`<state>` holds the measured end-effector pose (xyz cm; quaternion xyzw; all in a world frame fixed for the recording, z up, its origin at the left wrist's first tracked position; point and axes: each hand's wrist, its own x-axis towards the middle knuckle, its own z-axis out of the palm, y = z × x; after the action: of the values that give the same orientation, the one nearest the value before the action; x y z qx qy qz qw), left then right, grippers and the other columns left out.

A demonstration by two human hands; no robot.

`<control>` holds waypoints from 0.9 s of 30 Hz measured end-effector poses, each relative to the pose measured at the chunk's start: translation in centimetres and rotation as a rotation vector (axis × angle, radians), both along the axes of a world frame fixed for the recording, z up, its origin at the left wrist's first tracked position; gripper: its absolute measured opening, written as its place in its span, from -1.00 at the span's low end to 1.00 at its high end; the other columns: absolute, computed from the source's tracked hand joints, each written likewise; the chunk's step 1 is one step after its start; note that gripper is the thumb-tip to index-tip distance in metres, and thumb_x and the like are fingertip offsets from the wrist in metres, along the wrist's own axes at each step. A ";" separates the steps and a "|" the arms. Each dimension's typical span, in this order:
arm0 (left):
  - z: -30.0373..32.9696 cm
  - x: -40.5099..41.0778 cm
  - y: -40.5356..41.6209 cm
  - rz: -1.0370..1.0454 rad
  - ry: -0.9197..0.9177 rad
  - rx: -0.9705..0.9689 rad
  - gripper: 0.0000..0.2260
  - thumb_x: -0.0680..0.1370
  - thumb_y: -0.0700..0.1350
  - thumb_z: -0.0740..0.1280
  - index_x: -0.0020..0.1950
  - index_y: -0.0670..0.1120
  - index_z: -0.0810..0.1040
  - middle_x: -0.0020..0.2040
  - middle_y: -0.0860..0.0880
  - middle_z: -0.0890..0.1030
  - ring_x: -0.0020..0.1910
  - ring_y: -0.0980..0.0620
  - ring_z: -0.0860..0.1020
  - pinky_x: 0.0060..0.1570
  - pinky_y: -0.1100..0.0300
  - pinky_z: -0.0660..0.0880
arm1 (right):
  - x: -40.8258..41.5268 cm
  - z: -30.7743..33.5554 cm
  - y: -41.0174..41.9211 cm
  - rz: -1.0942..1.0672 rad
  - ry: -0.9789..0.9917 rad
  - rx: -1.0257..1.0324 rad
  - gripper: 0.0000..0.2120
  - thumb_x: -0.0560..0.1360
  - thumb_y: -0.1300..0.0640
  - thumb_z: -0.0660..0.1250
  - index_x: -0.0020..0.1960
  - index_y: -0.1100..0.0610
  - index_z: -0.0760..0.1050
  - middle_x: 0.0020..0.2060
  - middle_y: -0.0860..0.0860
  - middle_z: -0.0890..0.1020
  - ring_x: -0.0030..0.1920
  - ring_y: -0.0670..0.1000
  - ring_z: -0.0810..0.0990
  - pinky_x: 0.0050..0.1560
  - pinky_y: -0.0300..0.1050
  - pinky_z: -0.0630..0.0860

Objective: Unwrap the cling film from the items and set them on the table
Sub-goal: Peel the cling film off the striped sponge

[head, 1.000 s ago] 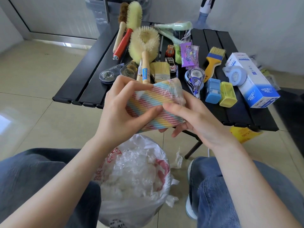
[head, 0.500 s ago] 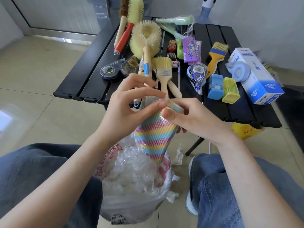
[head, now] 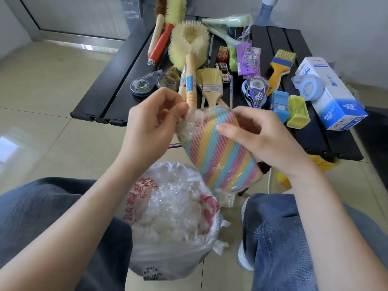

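Head view looks down on a black slatted table [head: 117,80] strewn with brushes, tape dispensers and a blue-and-white box [head: 331,95]. Between the person's knees sits a white plastic bag [head: 176,255] stuffed with crumpled film. Above it, in mid-air, hangs a striped pastel sponge [head: 218,152], tilted. The right hand [head: 270,139] grips its upper side, fingers curled around it; the left hand [head: 151,127] pinches loosened cling film [head: 186,124] at its top corner.

Both forearms are bare to the elbow, no sleeves showing. Faded blue denim jeans [head: 294,238] cover both legs, and a pale sneaker [head: 243,255] with a light blue edge peeks out below.
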<state>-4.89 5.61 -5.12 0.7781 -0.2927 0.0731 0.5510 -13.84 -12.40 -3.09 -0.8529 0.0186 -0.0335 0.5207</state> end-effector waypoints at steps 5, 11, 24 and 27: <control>0.3 -0.1 -0.2 -0.113 0.208 -0.124 -0.78 0.62 -0.28 0.21 -0.18 -0.03 0.43 -0.37 0.16 0.49 -0.39 0.26 0.43 -0.33 0.40 0.37 | 0.1 -0.1 0.1 -0.039 -0.092 0.028 -0.71 0.47 -0.17 0.28 -0.03 0.03 0.59 -0.14 0.21 0.61 -0.08 0.30 0.55 -0.10 0.22 0.47; 1.0 0.7 0.7 -0.202 0.374 -0.157 -0.90 0.59 -0.26 0.26 -0.03 -0.07 0.42 -0.37 0.11 0.59 -0.30 0.08 0.51 -0.22 0.19 0.45 | 0.2 -0.4 -0.3 -0.020 -0.025 -0.011 -0.78 0.58 -0.03 0.26 0.16 0.01 0.55 -0.04 0.00 0.67 -0.01 0.00 0.64 0.05 0.01 0.56; 0.0 0.5 1.2 -0.279 -0.211 0.191 -0.84 0.55 0.00 0.33 0.10 0.02 0.61 0.03 -0.06 0.53 0.03 0.00 0.51 0.04 0.06 0.48 | 0.2 -1.1 -0.7 -0.173 -0.065 -0.068 -0.74 0.58 -0.04 0.26 0.17 0.05 0.58 -0.07 -0.10 0.68 -0.05 -0.16 0.63 -0.01 -0.14 0.56; -0.4 0.6 1.2 -0.345 -0.260 0.185 -0.75 0.50 0.07 0.37 0.10 -0.01 0.61 0.04 -0.06 0.57 0.05 0.00 0.55 0.08 0.03 0.51 | 0.1 -1.2 -0.9 -0.179 -0.063 -0.079 -0.73 0.56 -0.05 0.28 0.17 0.05 0.59 -0.10 -0.07 0.69 -0.08 -0.15 0.64 -0.07 -0.16 0.56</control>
<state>-4.27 6.79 -5.52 0.7475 -0.4955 0.0504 0.4394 -13.74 -13.27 -4.25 -0.8662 0.0770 -0.1077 0.4818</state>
